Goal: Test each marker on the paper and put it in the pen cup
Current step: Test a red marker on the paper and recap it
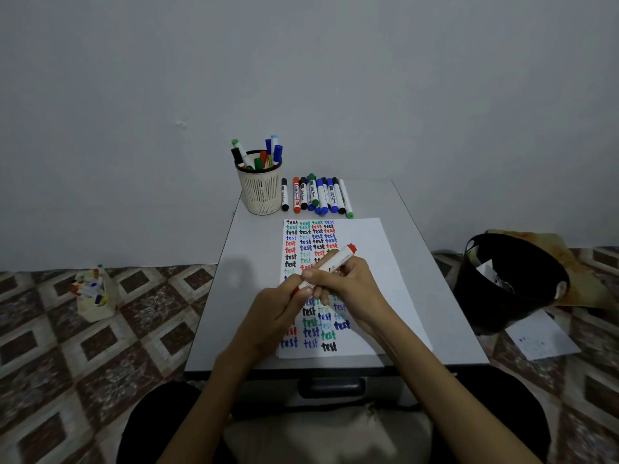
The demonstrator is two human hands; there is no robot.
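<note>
1. Head view: I've got the red marker (pixel 336 261) up over the paper (pixel 368 241), tilted, with one red end pointing up and to the right.
2. Right grip (pixel 346 284) is curled round the white barrel. Left grip (pixel 279 308) pinches the lower red end. Can't tell if the cap is on or off.
3. The paper lies flat on the grey tabletop (pixel 239 279), with columns of "test" in black, green, blue and red.
4. The cream pen cup (pixel 261 194) stands at the far edge, with several markers upright in it. Just right of it, a row of markers (pixel 318 195) lies side by side.
5. On the floor there's a cream box of markers (pixel 97 296) at left and a black bin (pixel 502 283) at right.
</note>
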